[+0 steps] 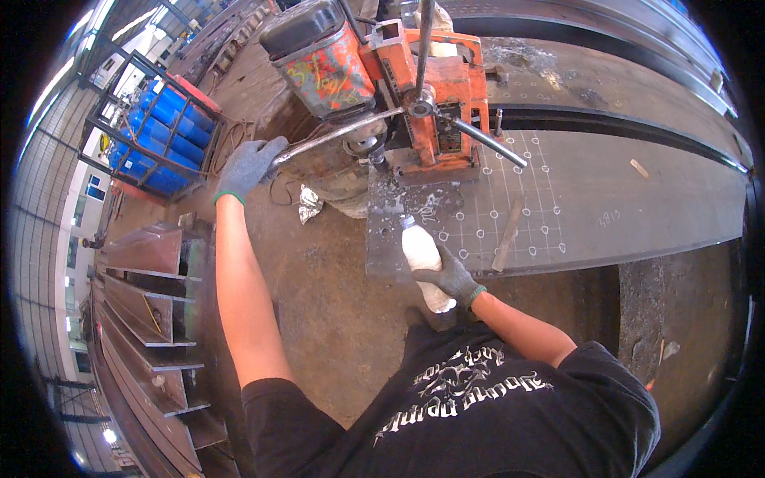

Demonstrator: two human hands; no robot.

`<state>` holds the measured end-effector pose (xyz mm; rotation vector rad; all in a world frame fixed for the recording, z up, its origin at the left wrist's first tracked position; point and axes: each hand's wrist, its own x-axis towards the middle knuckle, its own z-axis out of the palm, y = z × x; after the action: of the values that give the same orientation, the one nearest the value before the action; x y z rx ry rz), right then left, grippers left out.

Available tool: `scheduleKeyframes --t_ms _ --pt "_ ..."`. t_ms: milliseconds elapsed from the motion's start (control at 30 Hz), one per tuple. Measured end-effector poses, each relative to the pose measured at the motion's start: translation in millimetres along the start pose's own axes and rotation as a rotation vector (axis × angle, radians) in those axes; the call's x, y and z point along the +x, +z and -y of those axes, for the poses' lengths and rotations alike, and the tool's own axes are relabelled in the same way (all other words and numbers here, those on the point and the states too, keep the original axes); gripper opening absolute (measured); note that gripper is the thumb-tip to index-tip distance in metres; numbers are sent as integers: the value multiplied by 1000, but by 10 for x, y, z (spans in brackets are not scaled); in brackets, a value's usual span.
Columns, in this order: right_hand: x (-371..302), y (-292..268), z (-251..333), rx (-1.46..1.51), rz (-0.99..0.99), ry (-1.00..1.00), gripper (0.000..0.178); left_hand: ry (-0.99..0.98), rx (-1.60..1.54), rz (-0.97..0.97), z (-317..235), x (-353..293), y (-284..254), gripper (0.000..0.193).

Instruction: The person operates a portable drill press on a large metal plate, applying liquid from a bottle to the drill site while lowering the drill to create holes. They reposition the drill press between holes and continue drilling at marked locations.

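Note:
My left hand (249, 169), in a grey glove with a green cuff, is closed round the end of a long metal feed lever (335, 133). That lever runs to the hub on an orange magnetic drill (434, 119), which stands on a dark steel plate (590, 207). My right hand (453, 277), gloved alike, grips a plastic bottle (421, 253) of milky white liquid. The bottle is tilted, its capped top pointing toward the drill, over the plate's near left edge. Below the motor the drill's chuck (370, 149) shows; wet-looking shavings lie on the plate near it.
White chalk circles and grid lines mark the plate, and a flat strip (508, 233) lies on it. Blue gas cylinders (163, 135) stand in a rack at left. Steel beams (147, 303) are stacked at lower left. A crumpled silver wrapper (310, 204) lies beyond my left forearm.

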<state>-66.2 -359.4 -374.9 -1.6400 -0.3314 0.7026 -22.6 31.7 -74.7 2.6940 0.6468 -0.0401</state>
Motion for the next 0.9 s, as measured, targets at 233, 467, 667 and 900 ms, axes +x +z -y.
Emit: scheduleKeyframes --t_ms 233,467,667,900 --pt "8 1 -51 -21 -8 -15 103 -18 -21 8 50 38 16 62" --pt "13 8 -122 -35 -19 -2 103 -27 -53 20 58 56 30 62" --pt "-15 0 -93 -30 -4 26 103 -37 -46 28 49 49 28 64" --pt "26 16 -239 -30 -19 9 100 -47 -46 44 98 77 36 64"
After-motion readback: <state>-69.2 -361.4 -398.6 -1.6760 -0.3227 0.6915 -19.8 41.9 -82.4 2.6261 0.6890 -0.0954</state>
